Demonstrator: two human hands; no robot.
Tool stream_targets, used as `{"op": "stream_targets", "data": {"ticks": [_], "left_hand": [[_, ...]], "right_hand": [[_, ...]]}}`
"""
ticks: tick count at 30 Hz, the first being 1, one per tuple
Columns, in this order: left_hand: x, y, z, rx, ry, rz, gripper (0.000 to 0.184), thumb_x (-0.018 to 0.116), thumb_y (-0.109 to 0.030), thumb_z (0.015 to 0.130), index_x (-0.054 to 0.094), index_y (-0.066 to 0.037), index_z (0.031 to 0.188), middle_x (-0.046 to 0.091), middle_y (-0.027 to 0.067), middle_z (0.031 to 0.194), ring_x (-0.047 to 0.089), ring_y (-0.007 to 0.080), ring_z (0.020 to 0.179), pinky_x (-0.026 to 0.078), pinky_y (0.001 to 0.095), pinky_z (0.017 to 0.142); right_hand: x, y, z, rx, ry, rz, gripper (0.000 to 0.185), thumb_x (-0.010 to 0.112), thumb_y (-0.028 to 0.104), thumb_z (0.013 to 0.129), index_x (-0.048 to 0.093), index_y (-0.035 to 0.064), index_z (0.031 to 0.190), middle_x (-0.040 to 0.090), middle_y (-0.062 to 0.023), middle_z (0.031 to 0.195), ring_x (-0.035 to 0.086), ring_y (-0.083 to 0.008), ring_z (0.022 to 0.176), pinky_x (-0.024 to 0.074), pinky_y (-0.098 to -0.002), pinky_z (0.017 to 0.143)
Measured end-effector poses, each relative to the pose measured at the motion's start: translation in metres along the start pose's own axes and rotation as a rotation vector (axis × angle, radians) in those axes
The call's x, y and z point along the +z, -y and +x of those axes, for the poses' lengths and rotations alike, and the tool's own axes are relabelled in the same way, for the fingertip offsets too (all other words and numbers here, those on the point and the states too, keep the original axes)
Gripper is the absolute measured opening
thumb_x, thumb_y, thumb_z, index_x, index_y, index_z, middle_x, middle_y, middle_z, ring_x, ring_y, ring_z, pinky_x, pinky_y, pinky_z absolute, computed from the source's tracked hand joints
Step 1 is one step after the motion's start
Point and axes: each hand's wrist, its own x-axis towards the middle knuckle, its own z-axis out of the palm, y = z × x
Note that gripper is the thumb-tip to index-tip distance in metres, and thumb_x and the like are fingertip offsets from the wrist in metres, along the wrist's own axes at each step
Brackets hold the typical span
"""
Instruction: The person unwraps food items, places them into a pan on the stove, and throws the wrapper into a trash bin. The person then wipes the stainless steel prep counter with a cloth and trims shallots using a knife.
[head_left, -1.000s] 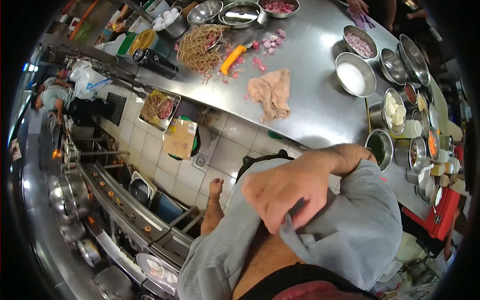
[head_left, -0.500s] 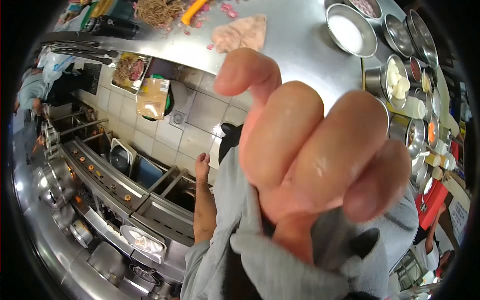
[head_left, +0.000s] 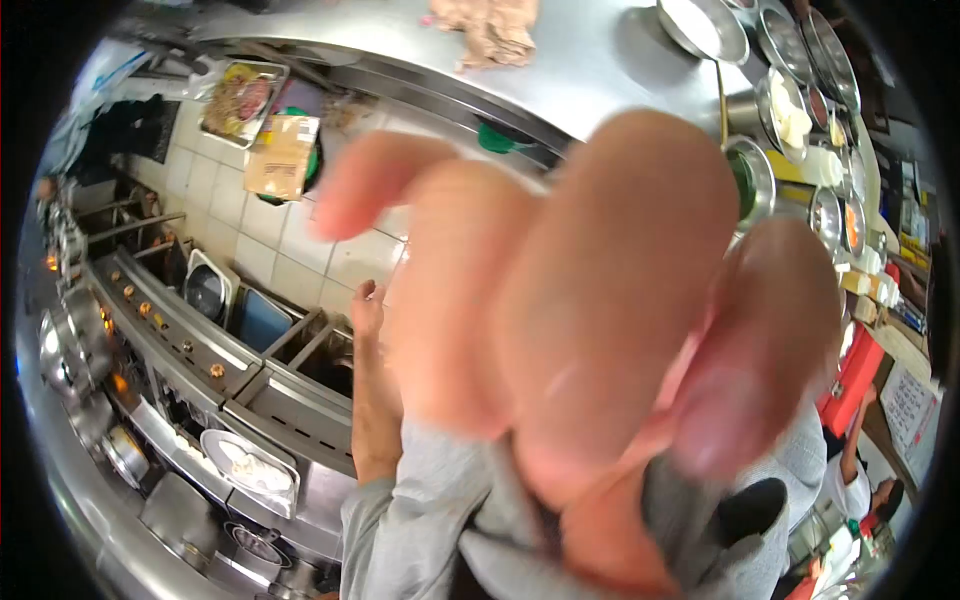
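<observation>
One right hand (head_left: 585, 320) looming before a grey shirt (head_left: 440, 470)

The right hand is filling mid-view, fingers bending and spreading in a blur; whether it is gripping anything, I cannot tell. The grey shirt is lying at six to seven o'clock from it, folds bunching beside the wrist. At nine o'clock the left hand (head_left: 368, 308) is hanging near a steel cooking range (head_left: 300, 425), its hold too small to judge. A crumpled cloth (head_left: 495, 30) is resting on the desk (head_left: 600, 80) at eleven o'clock; a metal bowl (head_left: 738, 40) is standing at one.
</observation>
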Motion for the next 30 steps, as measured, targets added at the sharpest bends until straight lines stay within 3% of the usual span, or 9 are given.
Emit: {"op": "stream_targets", "data": {"ticks": [3,6,7,11,13,14,17,21,30], "left_hand": [[-0.026,0.03,0.017,-0.107,-0.024,-0.815,0.038,0.057,-0.023,0.085,0.052,0.001,0.115,0.061,0.0145,0.104,0.061,0.0216,0.09,0.046,0.0312,0.077],[-0.138,-0.012,0.01,0.001,-0.25,-1.001,0.023,0.057,-0.014,0.086,0.058,0.0,0.105,0.059,0.0064,0.089,0.057,0.0131,0.077,0.045,0.0247,0.071],[-0.172,-0.018,0.004,0.095,-0.398,-1.046,0.019,0.056,-0.009,0.086,0.058,0.0,0.101,0.058,0.0054,0.085,0.056,0.0121,0.073,0.044,0.0234,0.067],[-0.3,-0.035,-0.042,0.595,-0.979,-1.02,0.013,0.048,0.003,0.085,0.057,0.003,0.094,0.057,0.012,0.082,0.052,0.0148,0.067,0.044,0.0245,0.06],[-0.355,-0.032,-0.065,1.057,-1.089,-0.948,0.024,0.043,-0.015,0.089,0.055,0.004,0.097,0.057,0.0159,0.085,0.052,0.0226,0.066,0.045,0.0329,0.058],[-0.372,-0.018,-0.084,1.117,-1.119,-1.417,0.036,0.043,-0.029,0.087,0.054,0.004,0.095,0.056,0.02,0.088,0.05,0.026,0.07,0.041,0.0382,0.061],[-0.444,-0.012,-0.128,1.475,-1.192,-1.119,0.035,0.044,-0.032,0.084,0.058,-0.001,0.093,0.057,0.0147,0.086,0.05,0.0194,0.081,0.04,0.0366,0.063],[-0.509,-0.042,-0.179,1.706,-1.025,-0.368,0.031,0.048,-0.032,0.086,0.055,-0.005,0.101,0.059,0.0097,0.091,0.053,0.0205,0.085,0.04,0.0372,0.07],[-0.519,-0.073,-0.205,1.812,-1.04,-0.072,0.03,0.048,-0.033,0.087,0.055,-0.007,0.101,0.059,0.0077,0.091,0.053,0.0194,0.083,0.04,0.0366,0.07]], "right_hand": [[0.023,-0.012,-0.001,0.006,0.056,0.041,0.044,0.062,0.048,0.076,0.038,0.017,0.096,0.04,0.0001,0.077,0.037,-0.0127,0.056,0.0317,-0.0411,0.07],[0.037,-0.012,0.003,0.01,0.114,-0.008,0.049,0.064,0.051,0.075,0.038,0.0169,0.097,0.039,0.0,0.077,0.037,-0.0123,0.055,0.0322,-0.0391,0.069],[0.04,-0.004,0.005,0.005,0.115,-0.128,0.056,0.061,0.059,0.072,0.037,0.0148,0.098,0.04,-0.0014,0.079,0.036,-0.0125,0.055,0.0314,-0.0365,0.063],[0.035,0.044,0.046,-0.203,0.191,-0.488,0.038,0.046,0.051,0.083,0.042,0.0164,0.098,0.033,0.003,0.068,0.032,-0.0084,0.049,0.0273,-0.0286,0.052],[0.038,0.082,0.075,-0.416,0.273,-0.652,0.032,0.038,0.047,0.089,0.044,0.0171,0.099,0.03,0.0051,0.063,0.03,-0.0064,0.046,0.0252,-0.0246,0.046],[0.04,0.102,0.088,-0.54,0.315,-0.72,0.03,0.034,0.045,0.091,0.045,0.0175,0.099,0.028,0.0062,0.06,0.029,-0.0054,0.044,0.0242,-0.0227,0.043],[0.051,0.158,0.12,-0.815,0.413,-0.84,0.03,0.027,0.04,0.096,0.048,0.018,0.099,0.025,0.0083,0.055,0.028,-0.0034,0.042,0.0224,-0.0188,0.038],[0.071,0.202,0.135,-0.936,0.496,-0.912,0.029,0.029,0.038,0.095,0.048,0.017,0.099,0.026,0.0076,0.057,0.029,-0.004,0.044,0.0235,-0.0192,0.04],[0.09,0.249,0.137,-1.019,0.598,-1.047,0.026,0.033,0.033,0.093,0.05,0.0145,0.098,0.03,0.0062,0.062,0.032,-0.0051,0.049,0.0261,-0.0201,0.045]]}}
